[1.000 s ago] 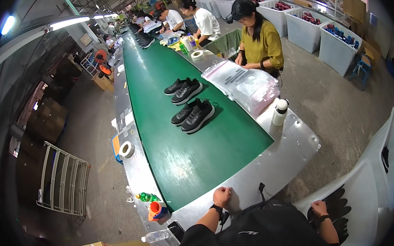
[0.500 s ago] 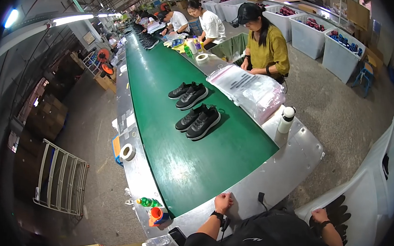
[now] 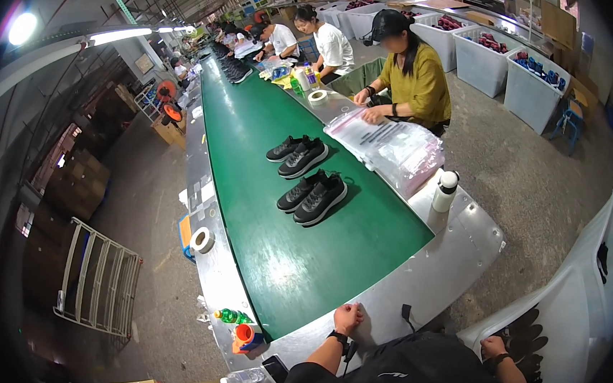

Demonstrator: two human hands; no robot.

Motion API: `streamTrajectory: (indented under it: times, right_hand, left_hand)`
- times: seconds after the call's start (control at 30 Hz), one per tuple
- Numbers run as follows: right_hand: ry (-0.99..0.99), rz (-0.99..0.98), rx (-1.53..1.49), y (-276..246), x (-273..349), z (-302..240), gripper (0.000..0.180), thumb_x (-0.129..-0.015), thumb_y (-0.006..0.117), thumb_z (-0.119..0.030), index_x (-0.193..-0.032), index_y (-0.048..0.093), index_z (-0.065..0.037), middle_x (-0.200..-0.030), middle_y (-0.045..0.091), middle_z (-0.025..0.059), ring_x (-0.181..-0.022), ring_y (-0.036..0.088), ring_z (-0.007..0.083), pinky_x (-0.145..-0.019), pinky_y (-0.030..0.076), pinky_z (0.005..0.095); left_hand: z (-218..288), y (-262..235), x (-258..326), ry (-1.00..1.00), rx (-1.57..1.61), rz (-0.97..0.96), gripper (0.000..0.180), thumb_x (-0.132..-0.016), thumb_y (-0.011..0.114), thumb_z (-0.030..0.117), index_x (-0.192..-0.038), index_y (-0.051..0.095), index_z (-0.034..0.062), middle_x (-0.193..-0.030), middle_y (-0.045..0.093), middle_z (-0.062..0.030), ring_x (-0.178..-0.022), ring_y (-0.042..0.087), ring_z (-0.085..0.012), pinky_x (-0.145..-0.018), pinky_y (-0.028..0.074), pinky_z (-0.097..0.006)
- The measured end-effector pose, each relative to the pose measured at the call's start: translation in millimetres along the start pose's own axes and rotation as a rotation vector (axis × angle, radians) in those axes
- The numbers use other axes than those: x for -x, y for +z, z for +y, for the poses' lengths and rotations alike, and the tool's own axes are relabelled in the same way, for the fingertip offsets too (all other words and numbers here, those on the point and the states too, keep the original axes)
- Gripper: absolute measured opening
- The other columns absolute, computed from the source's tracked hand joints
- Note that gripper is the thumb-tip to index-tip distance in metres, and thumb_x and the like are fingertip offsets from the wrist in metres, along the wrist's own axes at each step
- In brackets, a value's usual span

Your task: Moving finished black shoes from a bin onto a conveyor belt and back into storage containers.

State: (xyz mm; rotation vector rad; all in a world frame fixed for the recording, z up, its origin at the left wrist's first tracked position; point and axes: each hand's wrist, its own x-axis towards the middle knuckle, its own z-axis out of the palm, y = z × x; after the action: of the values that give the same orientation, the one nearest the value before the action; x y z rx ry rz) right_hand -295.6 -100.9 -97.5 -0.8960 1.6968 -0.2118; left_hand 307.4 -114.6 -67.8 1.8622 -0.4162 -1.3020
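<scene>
My left hand (image 3: 347,319) rests on the metal table end (image 3: 393,290), its fingers curled in and nothing visible in them. My right hand (image 3: 491,347) is closed beside a white bin (image 3: 578,300) that holds several dark shoes (image 3: 525,334); nothing shows in its fingers. Two pairs of black shoes with pale soles sit on the green conveyor belt (image 3: 276,266) beyond my hands. The nearer pair (image 3: 314,199) and the farther pair (image 3: 296,156) both stand upright. A black cable end (image 3: 407,312) lies to the right of my left hand.
A co-worker (image 3: 412,75) stands at the belt's right side by a stack of plastic bags (image 3: 397,148). A white bottle (image 3: 445,191) stands near the right corner. Along the left edge are a tape roll (image 3: 201,240), a green bottle (image 3: 231,316), an orange tape dispenser (image 3: 246,337) and a phone (image 3: 275,369).
The co-worker's hands have reached forward over the plastic bags. Both shoe pairs sit slightly nearer to me. My left hand has stayed in place; my right hand has barely shifted.
</scene>
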Motion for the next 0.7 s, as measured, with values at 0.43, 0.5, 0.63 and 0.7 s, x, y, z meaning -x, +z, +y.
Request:
streamTrajectory:
  times: [0.43, 0.5, 0.63, 0.7]
  right_hand:
    - [-0.018, 0.021, -0.004, 7.0, 3.9, -7.3, 0.02, -0.089, 0.064, -0.013, -0.074, 0.063, -0.001, -0.063, 0.059, 0.0051, -0.051, 0.057, 0.0157, -0.046, 0.044, 0.0307]
    - [-0.011, 0.004, -0.017, 4.5, -8.4, 5.3, 0.02, -0.089, 0.064, -0.013, -0.073, 0.063, -0.001, -0.063, 0.059, 0.0055, -0.05, 0.056, 0.0162, -0.046, 0.044, 0.0311]
    - [0.01, 0.031, 0.051, -1.0, -17.7, 18.2, 0.025, -0.085, 0.067, -0.021, -0.077, 0.07, 0.002, -0.064, 0.066, 0.0091, -0.056, 0.065, 0.0178, -0.055, 0.052, 0.0325]
    - [0.0, 0.036, 0.053, 0.3, -11.8, 9.4, 0.025, -0.084, 0.067, -0.021, -0.076, 0.07, 0.002, -0.064, 0.066, 0.0094, -0.056, 0.065, 0.0179, -0.055, 0.052, 0.0324]
  left_hand:
    - [-13.6, 1.2, -15.9, 0.001, -0.006, -0.03, 0.033, -0.095, 0.062, 0.033, -0.089, 0.065, 0.0012, -0.078, 0.072, -0.0113, -0.061, 0.07, -0.018, -0.053, 0.054, -0.027]
    - [-15.1, -2.3, -18.5, -0.031, 0.013, -0.026, 0.033, -0.095, 0.062, 0.033, -0.09, 0.065, 0.001, -0.079, 0.072, -0.0112, -0.061, 0.07, -0.0182, -0.053, 0.054, -0.028]
    - [-9.3, -0.7, -15.0, -0.024, -0.047, -0.015, 0.033, -0.095, 0.062, 0.033, -0.09, 0.065, 0.0007, -0.079, 0.072, -0.0111, -0.061, 0.07, -0.0184, -0.053, 0.055, -0.028]
    - [-8.7, -0.4, -12.1, -0.01, -0.063, 0.013, 0.032, -0.095, 0.062, 0.033, -0.09, 0.065, 0.0005, -0.08, 0.072, -0.0114, -0.061, 0.071, -0.0185, -0.053, 0.055, -0.027]
